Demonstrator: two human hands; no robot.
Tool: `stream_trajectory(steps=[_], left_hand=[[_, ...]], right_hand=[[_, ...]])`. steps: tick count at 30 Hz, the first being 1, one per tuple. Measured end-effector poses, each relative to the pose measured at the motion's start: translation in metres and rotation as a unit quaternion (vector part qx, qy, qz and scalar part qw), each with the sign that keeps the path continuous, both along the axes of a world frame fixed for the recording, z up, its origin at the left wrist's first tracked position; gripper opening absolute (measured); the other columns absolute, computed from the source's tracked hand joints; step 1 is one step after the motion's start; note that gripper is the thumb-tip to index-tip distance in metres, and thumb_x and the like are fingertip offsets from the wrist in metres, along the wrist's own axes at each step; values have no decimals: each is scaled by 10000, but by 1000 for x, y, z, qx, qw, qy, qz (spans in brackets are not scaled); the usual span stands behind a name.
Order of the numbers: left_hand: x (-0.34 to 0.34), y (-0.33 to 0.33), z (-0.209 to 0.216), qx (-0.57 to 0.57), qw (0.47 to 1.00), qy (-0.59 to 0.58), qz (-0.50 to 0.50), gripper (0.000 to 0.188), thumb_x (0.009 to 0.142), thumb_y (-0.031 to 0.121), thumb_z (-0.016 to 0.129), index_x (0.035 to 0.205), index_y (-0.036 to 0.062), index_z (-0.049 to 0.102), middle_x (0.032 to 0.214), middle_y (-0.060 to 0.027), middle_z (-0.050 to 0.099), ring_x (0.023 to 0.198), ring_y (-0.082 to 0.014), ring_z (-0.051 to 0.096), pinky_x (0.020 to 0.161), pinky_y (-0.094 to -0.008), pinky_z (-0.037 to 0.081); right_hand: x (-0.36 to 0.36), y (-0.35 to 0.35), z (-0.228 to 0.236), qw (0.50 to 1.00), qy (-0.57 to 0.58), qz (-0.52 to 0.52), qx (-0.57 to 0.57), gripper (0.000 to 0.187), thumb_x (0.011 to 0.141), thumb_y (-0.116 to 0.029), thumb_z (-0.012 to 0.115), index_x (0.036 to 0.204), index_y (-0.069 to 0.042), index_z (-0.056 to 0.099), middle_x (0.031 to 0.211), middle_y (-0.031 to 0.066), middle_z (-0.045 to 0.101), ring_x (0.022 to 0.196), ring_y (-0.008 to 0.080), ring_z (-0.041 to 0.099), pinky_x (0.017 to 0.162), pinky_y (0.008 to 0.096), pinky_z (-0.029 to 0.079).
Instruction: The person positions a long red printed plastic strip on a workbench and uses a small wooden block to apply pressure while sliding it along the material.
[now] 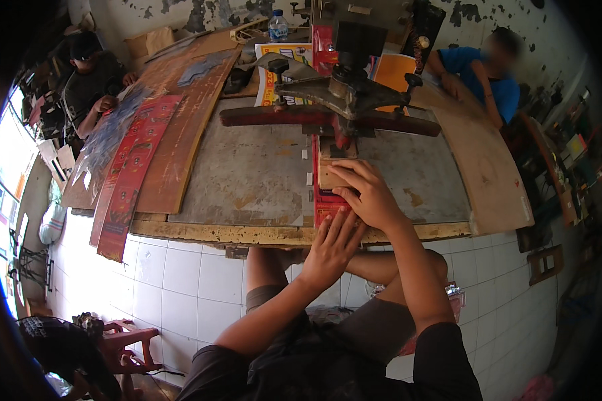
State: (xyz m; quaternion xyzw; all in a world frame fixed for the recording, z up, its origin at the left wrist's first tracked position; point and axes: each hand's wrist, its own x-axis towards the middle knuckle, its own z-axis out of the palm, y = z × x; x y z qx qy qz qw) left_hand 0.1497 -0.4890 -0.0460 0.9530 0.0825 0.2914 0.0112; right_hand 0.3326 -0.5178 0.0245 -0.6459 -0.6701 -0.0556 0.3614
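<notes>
A long red printed strip (324, 212) lies on the grey metal plate (247, 174), running under the press and up to the table's front edge. My left hand (334, 242) lies on the strip's near end, its fingers stretched out. Just beyond it, my right hand (371, 194) grips a small wooden block (330, 177) that sits on the strip. Its fingers reach over the block's right side, with the thumb near the lower edge. Close beyond the block stands a dark metal press (341, 90) with a dark red crossbar (274, 116). Its lower part hides some of the strip.
Red printed sheets (135, 160) lie on a brown board (194, 113) at left, overhanging the front edge. Yellow printed sheets (284, 73) and a water bottle (277, 25) are behind the press. One person (90, 83) sits far left, another in blue (481, 73) far right.
</notes>
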Motion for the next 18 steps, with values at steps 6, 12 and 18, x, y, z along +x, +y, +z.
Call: stream_trajectory(steps=[6,12,18], left_hand=[[-1,-1,-2,18,1000,16,10,619,949,227,610,1555,124,532,1599,-182,497,1511,-366,455,1222,-535,363],[1,0,-1,29,999,23,19,612,981,248,597,1578,141,521,1619,-170,488,1528,-344,443,1229,-519,353],[1,-1,-1,27,999,22,20,603,981,249,609,1569,140,534,1621,-164,491,1526,-336,449,1228,-512,352]], right_hand=[[-4,-10,3,998,-17,-40,41,342,858,-100,812,1196,-79,761,1225,52,652,1168,294,610,1038,445,498],[9,-1,-3,998,3,-32,50,365,834,-42,821,1191,-96,771,1188,53,653,1120,300,614,984,453,510],[7,-2,-3,998,4,-37,52,372,820,-30,828,1182,-94,771,1184,56,661,1113,298,615,976,444,513]])
